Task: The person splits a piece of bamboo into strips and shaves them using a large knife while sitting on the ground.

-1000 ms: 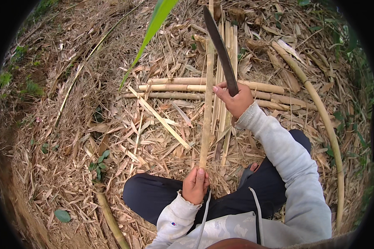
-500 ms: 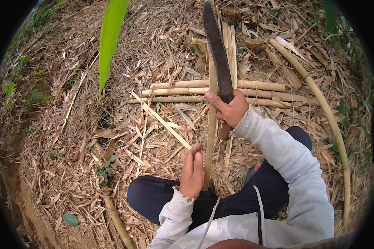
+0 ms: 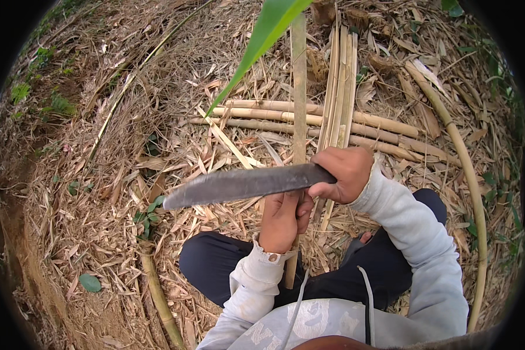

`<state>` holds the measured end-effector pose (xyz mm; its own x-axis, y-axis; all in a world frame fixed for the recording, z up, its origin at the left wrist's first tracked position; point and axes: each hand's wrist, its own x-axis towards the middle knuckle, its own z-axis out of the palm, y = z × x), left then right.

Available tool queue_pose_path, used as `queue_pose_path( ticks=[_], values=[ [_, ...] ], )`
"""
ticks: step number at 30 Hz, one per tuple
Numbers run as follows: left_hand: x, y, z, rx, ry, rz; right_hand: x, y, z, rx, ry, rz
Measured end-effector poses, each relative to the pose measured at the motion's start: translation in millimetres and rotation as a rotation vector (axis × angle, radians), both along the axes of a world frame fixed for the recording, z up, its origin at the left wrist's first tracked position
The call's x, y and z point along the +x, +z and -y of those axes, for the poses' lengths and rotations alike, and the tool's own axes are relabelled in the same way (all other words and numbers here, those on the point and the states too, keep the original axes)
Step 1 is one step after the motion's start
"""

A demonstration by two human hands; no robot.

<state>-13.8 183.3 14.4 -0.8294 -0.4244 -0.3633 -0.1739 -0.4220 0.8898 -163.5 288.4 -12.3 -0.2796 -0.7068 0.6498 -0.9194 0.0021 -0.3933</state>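
Observation:
My right hand [image 3: 349, 170] is closed round the machete's handle, which its fingers hide. The dark machete [image 3: 239, 185] points left, its broad blade lying across a long bamboo strip [image 3: 299, 105]. My left hand [image 3: 280, 220] grips that strip just below the blade, and the blade covers part of its fingers. Running upright, the strip reaches from my lap to the far side of the scene. Beyond my right hand, several split bamboo strips [image 3: 339, 87] rest across a few round bamboo poles [image 3: 385, 123] that lie sideways on the ground.
A long curved bamboo pole [image 3: 465, 163] lies along the right, and another pole [image 3: 160, 297] at the lower left. Dry leaves and shavings [image 3: 116, 216] cover the ground. A green leaf [image 3: 262, 38] hangs near the camera at the top. My crossed legs [image 3: 213, 262] are at the bottom.
The machete has swung from pointing away to pointing left across the bamboo strip. My left hand, which was open beside the strip, has moved up and closed on it.

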Motion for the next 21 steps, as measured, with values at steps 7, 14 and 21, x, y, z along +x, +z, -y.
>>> queue_pose_path(
  ticks=[7,14,21],
  values=[
    [20,3,-1,0.139,-0.077,-0.012,-15,2,0,0.08,-0.1,0.018],
    [43,3,5,0.101,-0.121,0.038,-14,13,5,0.158,-0.07,-0.087],
    [60,-1,3,0.06,-0.162,0.097,-65,-8,3,0.081,-0.252,0.252]
  ],
)
